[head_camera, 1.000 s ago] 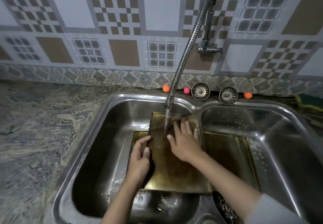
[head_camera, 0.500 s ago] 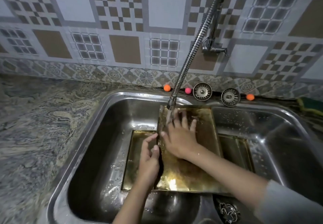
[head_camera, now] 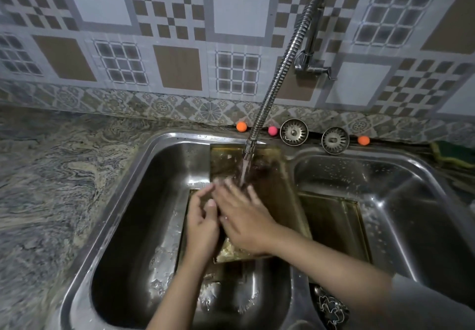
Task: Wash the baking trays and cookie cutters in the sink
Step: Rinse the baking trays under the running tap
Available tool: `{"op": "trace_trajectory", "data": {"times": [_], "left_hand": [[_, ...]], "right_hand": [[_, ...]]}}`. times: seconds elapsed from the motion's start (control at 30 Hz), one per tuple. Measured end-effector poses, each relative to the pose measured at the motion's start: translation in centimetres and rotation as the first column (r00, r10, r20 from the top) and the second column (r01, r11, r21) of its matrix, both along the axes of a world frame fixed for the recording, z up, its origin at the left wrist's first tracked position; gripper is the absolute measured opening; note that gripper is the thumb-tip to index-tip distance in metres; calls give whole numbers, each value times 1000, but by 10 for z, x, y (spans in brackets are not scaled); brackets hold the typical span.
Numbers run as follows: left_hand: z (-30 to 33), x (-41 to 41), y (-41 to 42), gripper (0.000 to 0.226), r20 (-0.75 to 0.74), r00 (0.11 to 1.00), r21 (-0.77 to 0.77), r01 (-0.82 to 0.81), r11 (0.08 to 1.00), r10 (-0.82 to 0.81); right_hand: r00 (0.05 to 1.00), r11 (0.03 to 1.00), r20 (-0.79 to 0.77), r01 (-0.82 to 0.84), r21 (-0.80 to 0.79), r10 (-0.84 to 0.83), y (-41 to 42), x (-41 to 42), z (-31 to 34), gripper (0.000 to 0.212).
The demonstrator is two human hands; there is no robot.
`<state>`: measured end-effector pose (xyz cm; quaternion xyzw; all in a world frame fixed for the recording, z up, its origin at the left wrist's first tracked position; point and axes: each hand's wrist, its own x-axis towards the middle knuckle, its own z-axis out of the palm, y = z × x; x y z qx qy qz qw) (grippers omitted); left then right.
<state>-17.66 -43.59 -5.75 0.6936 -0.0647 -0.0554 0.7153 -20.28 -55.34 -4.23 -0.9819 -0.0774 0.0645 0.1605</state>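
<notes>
The right hand [head_camera: 244, 223] lay flat with fingers [head_camera: 232, 188] spread, blurred, on a tilted tray [head_camera: 272, 183] under the tap [head_camera: 280, 72], gripping nothing. The left hand [head_camera: 201, 223] curled its fingers around that tray's left edge, thumb up. Water [head_camera: 245, 169] fell from the tap onto the tray just beyond the right fingertips. The tray leaned over the sink [head_camera: 154, 165] divider; a 2nd tray [head_camera: 334, 224] lay below it, right of the tap. 2 strainers [head_camera: 293, 132] stood behind the tap.
</notes>
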Motion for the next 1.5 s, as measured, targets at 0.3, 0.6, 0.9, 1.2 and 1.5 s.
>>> {"op": "trace_trajectory", "data": {"times": [0.3, 0.6, 0.9, 1.2, 1.5], "left_hand": [[-5, -12, -3, 37, 17, 1000, 67, 12, 998, -13], [-9, 12, 39, 30, -41, 987, 108, -153, 982, 158], [-24, 8, 27, 30, -202, 970, 45, -131, 990, 137], [11, -9, 8, 34, -87, 962, 71, 264, 962, -258], [30, -11, 9, 37, -183, 965, -269, 134, 954, -187]], "right_hand": [[937, 937, 31, 348, 6, -348, -24, 33, -5, 63], [992, 990, -2, 127, -63, -128, -55, -34, -12, 56], [816, 332, -142, 378, 864, -560, -42, -53, 7, 44], [772, 354, 3, 288, 890, -635, -13, -56, 25, 40], [952, 488, 38, 122, 865, -305, 18, -59, 20, 36]]}}
